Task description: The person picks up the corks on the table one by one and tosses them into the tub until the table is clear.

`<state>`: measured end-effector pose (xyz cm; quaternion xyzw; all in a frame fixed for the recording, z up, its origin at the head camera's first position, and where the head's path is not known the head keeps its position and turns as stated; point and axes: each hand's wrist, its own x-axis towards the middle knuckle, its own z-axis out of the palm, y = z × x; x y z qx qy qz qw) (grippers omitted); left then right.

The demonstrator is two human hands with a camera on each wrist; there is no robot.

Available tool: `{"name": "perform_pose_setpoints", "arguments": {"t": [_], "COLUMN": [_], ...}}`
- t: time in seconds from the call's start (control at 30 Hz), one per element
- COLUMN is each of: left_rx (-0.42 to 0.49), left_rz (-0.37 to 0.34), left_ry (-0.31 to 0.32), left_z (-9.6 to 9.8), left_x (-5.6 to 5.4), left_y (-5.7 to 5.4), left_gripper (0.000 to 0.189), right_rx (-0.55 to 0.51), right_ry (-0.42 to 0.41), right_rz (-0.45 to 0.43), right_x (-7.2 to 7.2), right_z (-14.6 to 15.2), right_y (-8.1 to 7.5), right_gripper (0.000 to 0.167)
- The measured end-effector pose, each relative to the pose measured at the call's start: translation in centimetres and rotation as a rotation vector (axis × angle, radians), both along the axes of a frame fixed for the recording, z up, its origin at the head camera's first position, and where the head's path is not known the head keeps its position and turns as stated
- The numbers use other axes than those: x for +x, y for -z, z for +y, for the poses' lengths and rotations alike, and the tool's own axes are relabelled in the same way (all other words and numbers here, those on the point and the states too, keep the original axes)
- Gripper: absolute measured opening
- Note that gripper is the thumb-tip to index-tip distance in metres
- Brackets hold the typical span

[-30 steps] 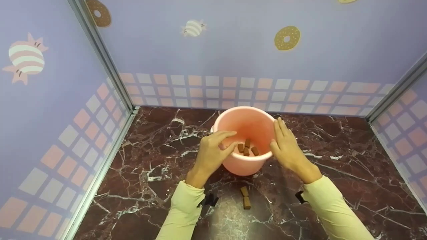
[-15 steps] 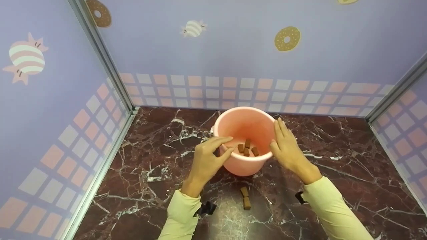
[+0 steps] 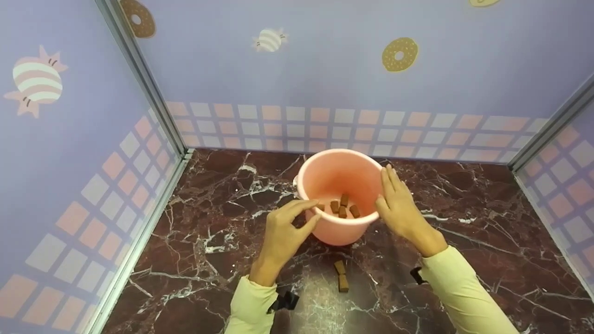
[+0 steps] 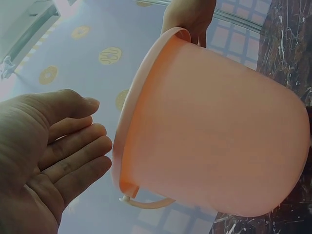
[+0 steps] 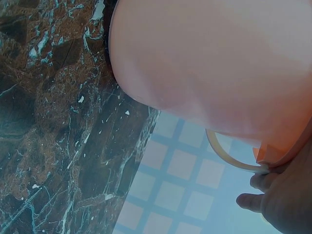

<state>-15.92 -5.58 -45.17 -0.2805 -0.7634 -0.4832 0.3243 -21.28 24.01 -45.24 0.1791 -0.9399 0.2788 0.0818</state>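
Observation:
A pink bucket point(image 3: 341, 232) stands on the dark marbled surface, its mouth facing up towards me. Several small brown blocks point(image 3: 344, 200) lie on its bottom, one of them point(image 3: 320, 207) close to my left fingertips. At the bucket's near left rim is my left hand point(image 3: 285, 232), thumb and fingers apart. The left wrist view shows that hand point(image 4: 53, 151) with nothing in it, fingers loosely bent. My right hand point(image 3: 401, 211) rests on the right side of the rim with its fingers straight. Two brown blocks point(image 3: 342, 282) lie end to end in front of the bucket.
Lilac walls point(image 3: 325, 69) with printed sweets and checks enclose the marbled surface point(image 3: 222, 222) at the back and sides. A pale bucket handle point(image 5: 229, 158) hangs on the far side. Dark wrist devices point(image 3: 284, 301) sit at both cuffs.
My left hand has drawn back from over the bucket towards the near left, uncovering a brown block inside by the rim. The right hand and the bucket have stayed in place.

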Motion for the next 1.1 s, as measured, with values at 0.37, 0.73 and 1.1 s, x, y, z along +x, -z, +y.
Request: {"name": "perform_pose_setpoints", "arguments": {"t": [0.37,0.73,1.1], "left_rx": [-0.012,-0.009,-0.017], "left_rz": [-0.040,-0.034,-0.110], "left_ry": [0.001,-0.017,0.000], "left_z": [-0.5,-0.5,0.2], "left_x": [1.6,2.4,3.3], "left_y": [1.0,2.3,4.8], "left_gripper": [0.033,0.030,0.030], "right_rx": [-0.002,-0.003,0.011], "right_ry": [0.002,-0.003,0.004], "right_rz": [0.015,0.016,-0.008], "right_x": [0.0,0.0,0.0], "right_z": [0.0,0.0,-0.1], "right_y": [0.0,-0.1,-0.2], "right_gripper": [0.068,0.068,0.068]}}
